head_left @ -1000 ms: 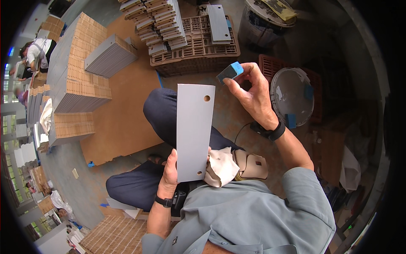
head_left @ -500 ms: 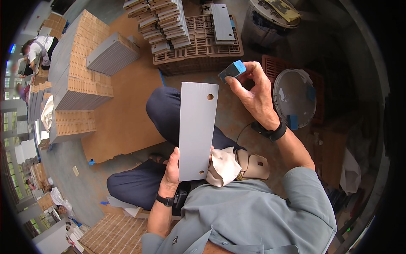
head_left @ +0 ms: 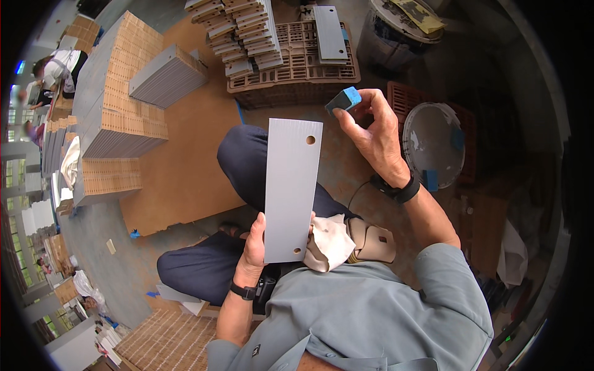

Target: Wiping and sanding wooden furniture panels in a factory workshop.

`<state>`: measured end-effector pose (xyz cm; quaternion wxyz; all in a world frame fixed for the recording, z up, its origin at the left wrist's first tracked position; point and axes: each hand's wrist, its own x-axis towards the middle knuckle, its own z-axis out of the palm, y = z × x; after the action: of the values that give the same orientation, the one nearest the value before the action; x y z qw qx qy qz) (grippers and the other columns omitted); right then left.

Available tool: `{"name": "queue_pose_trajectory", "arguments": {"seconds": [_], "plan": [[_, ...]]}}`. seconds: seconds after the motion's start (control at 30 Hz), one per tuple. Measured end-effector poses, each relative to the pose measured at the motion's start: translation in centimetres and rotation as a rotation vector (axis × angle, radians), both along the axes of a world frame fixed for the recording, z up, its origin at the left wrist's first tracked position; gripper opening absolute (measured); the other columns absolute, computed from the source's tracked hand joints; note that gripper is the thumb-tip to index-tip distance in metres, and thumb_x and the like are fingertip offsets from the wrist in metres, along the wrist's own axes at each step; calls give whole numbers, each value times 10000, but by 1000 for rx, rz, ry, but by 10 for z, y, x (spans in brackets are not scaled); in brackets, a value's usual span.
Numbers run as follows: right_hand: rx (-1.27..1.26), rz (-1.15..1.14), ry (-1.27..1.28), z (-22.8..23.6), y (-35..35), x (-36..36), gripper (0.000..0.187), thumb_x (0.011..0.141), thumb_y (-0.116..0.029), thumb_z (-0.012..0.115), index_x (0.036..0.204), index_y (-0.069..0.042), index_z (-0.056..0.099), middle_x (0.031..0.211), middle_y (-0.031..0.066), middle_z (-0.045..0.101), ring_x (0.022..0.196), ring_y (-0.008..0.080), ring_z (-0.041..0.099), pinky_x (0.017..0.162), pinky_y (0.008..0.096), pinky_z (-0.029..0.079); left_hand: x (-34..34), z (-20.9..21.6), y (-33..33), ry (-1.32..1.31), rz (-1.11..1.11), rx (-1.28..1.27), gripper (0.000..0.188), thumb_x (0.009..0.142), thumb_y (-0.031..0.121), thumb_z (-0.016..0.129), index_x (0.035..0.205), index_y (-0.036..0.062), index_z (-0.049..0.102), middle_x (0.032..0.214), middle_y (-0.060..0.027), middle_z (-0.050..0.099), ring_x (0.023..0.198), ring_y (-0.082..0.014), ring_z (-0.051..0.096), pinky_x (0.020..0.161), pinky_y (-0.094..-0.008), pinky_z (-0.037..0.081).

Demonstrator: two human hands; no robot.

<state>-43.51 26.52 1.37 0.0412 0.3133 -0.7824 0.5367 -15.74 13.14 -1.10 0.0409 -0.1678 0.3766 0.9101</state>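
Note:
My left hand point(head_left: 252, 247) grips a long grey painted board point(head_left: 289, 191) near its lower end, thumb along the left edge and the other fingers mostly hidden behind it. The board stands nearly upright in the view over my lap, with one round hole near its top right corner and another at its bottom right. Up and to the right of the board, my right hand point(head_left: 377, 133) pinches a blue sanding block point(head_left: 344, 99) with a dark face between thumb and fingers. The block is apart from the board. A cream cloth point(head_left: 328, 244) lies on my lap beside the board.
Ahead, a brown plastic crate point(head_left: 297, 83) bears stacked boards point(head_left: 247, 31) and a loose grey board point(head_left: 330, 34). Tall stacks of grey boards point(head_left: 124, 117) stand left on a brown sheet point(head_left: 185, 167). A whitish bucket point(head_left: 433, 142) and a dark drum point(head_left: 396, 37) are right.
The whole view has shifted slightly. Both hands keep their hold on the board and the sanding block, with hardly any movement between them.

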Motion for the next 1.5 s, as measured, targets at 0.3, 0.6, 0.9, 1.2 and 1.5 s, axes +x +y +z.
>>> {"name": "queue_pose_trajectory", "arguments": {"seconds": [0.3,0.6,0.9,1.2,1.5], "plan": [[-63,52,-153,-11,26,-7,533,894,-69,735,1398,-105,564,1001,65,623,881,147,623,802,311,553,9,-16,-2,-5,52,214,932,1002,710,373,1509,-71,415,1438,-306,547,1171,-365,664,1007,-460,545],[155,-368,-227,-95,202,-72,332,939,-236,758,1170,-23,652,1023,55,666,948,141,622,843,298,507,7,-14,-2,-25,48,130,850,1017,693,345,1487,-5,463,1338,-288,610,1059,-339,696,913,-445,594],[291,-545,-398,-167,307,-80,437,913,-300,775,1230,-21,663,1143,94,691,1067,181,621,953,328,473,-2,-20,6,25,-5,48,751,1024,531,491,1496,-50,428,1413,-277,563,1166,-353,664,1001,-464,556],[278,-434,-368,-127,250,-59,567,983,-257,693,1398,97,540,1374,239,623,1242,309,609,1095,420,479,3,-33,-3,-29,14,-22,457,1026,322,620,1344,-7,642,1260,-97,693,1143,-176,648,1039,-351,495],[542,1053,-239,23,33,95,973,771,-602,833,1461,-8,490,1265,134,544,1142,264,560,965,409,485,25,-38,18,204,375,-179,568,1051,417,610,1498,77,533,1358,-29,627,1251,-127,543,1070,-338,445]]}}
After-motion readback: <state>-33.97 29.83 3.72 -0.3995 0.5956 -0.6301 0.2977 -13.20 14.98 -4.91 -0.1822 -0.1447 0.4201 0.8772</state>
